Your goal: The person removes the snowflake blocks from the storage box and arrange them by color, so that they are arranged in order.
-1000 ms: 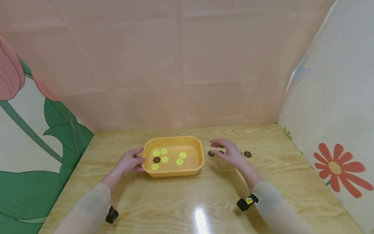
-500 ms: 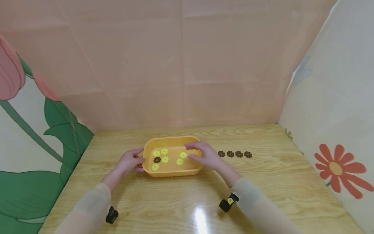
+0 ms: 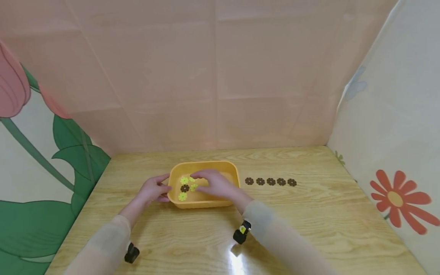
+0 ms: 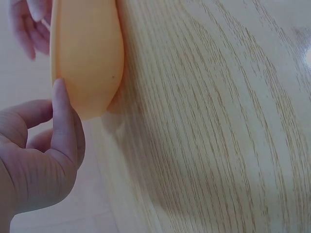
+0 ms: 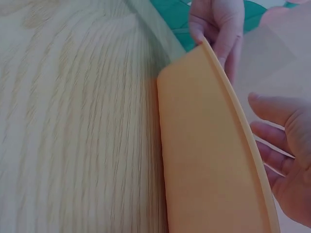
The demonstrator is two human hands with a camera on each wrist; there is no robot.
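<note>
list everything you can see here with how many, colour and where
tray: one, yellow-orange, on the table
lime-yellow flower pieces: four visible, inside the tray; the right hand may hide more
dark flower piece: one, dark brown, inside the tray
dark flower row: five, dark brown, on the table right of the tray
table: one, light wood, below everything
back wall: one, pinkish, behind the table
tulip panel: one, pink, green and white, left
red-flower panel: one, whitish, right
wrist devices: two, black, one per wrist
sleeves: two, pale
left hand: one, gripping the tray's left end
right hand: one, over the tray
</note>
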